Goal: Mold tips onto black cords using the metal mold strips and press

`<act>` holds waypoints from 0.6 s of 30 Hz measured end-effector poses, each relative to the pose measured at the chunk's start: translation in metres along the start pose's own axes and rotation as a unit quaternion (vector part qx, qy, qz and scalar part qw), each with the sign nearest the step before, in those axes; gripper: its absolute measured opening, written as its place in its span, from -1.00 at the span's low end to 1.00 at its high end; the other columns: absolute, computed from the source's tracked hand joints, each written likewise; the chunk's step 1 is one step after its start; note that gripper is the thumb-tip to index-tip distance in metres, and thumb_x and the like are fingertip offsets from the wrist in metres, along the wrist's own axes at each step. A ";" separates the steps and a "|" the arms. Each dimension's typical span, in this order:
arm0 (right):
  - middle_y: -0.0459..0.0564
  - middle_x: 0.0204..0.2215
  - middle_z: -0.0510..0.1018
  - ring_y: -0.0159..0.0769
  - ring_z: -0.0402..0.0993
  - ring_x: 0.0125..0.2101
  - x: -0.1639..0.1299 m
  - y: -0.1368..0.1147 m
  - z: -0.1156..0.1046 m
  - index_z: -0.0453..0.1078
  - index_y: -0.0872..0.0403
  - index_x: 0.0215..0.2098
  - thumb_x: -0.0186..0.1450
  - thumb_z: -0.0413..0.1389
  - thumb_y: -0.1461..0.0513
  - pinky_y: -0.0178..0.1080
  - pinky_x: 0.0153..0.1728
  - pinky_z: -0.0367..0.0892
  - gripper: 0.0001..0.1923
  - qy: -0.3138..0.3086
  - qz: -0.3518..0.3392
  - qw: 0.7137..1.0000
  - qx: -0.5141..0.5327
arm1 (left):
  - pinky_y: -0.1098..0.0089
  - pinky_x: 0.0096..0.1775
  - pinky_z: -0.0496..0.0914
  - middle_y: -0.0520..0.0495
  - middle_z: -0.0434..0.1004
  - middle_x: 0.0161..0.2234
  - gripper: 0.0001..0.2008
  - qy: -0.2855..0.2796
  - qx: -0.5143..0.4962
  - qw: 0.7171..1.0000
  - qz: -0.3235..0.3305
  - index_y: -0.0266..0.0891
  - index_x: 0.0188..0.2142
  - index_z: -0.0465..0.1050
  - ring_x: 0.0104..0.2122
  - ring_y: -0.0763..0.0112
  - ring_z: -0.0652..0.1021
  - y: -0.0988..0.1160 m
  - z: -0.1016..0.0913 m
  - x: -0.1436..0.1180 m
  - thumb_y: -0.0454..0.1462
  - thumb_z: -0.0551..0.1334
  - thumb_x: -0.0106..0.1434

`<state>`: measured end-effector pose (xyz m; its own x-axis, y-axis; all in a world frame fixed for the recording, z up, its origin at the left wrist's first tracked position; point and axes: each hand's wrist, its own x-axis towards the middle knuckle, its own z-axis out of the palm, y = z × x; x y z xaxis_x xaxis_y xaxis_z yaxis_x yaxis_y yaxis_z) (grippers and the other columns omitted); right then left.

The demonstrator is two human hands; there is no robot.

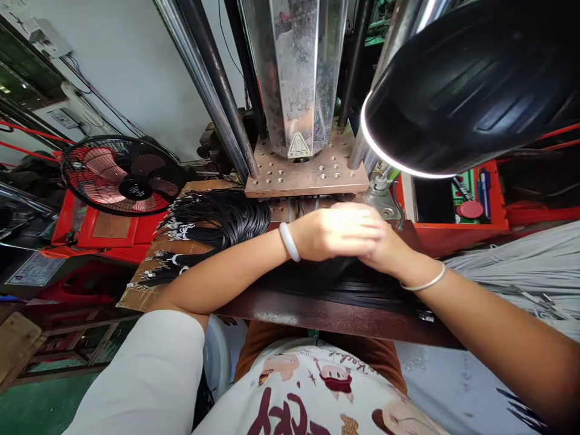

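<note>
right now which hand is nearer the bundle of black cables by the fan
Left. The left hand sits just right of the black cables, its forearm lying along them; the right hand is tucked beyond it, farther right.

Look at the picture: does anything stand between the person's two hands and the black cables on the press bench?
Nothing visible does. The left hand lies over the right hand, both resting directly on the black cables below the press plate.
</note>
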<state>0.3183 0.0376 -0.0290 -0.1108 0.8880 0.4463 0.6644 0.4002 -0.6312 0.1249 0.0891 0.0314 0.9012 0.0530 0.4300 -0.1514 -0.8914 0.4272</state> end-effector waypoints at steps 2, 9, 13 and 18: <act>0.13 -0.25 0.51 -0.01 0.39 -0.18 0.003 0.013 0.008 0.46 0.07 -0.17 0.21 0.09 0.09 0.06 -0.11 0.30 -0.69 -0.060 -0.017 0.995 -0.081 | 0.28 0.10 0.41 -0.15 0.62 -0.09 -0.78 0.125 -0.041 0.983 -0.126 -0.28 -0.14 0.59 -0.04 0.32 0.59 -0.008 -0.004 -0.003 -0.29 0.19 0.32; 0.08 -0.26 0.51 -0.08 0.37 -0.23 -0.034 0.020 0.009 0.43 0.05 -0.18 0.29 0.05 0.13 -0.03 -0.19 0.31 -0.78 -0.149 -0.067 0.974 -0.157 | 0.36 -0.13 0.45 -0.14 0.64 -0.31 -0.69 0.208 -0.103 0.921 -0.314 -0.37 -0.30 0.61 -0.28 0.34 0.60 -0.024 -0.008 -0.022 -0.12 0.27 0.25; 0.08 -0.19 0.54 -0.06 0.45 -0.16 -0.023 0.001 0.009 0.41 0.05 -0.10 0.17 0.19 0.11 -0.01 -0.11 0.37 -0.65 -0.048 -0.017 0.998 -0.035 | 0.39 -0.09 0.43 -0.22 0.65 -0.25 -0.75 0.173 -0.081 0.932 -0.308 -0.43 -0.27 0.61 -0.24 0.32 0.60 -0.032 0.010 -0.023 -0.22 0.27 0.26; -0.05 -0.25 0.62 -0.14 0.54 -0.25 0.005 -0.004 0.016 0.50 -0.02 -0.18 0.20 0.15 0.08 -0.07 -0.15 0.42 -0.74 -0.039 0.046 0.995 0.078 | 0.42 -0.06 0.43 -0.23 0.66 -0.24 -0.78 0.172 -0.074 0.934 -0.304 -0.45 -0.25 0.63 -0.22 0.31 0.62 -0.037 0.015 -0.026 -0.28 0.28 0.25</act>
<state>0.3036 0.0442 -0.0344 -0.1157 0.9350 0.3351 0.5518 0.3410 -0.7610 0.1137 0.1135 -0.0076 0.6592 0.6931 0.2915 0.2678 -0.5787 0.7703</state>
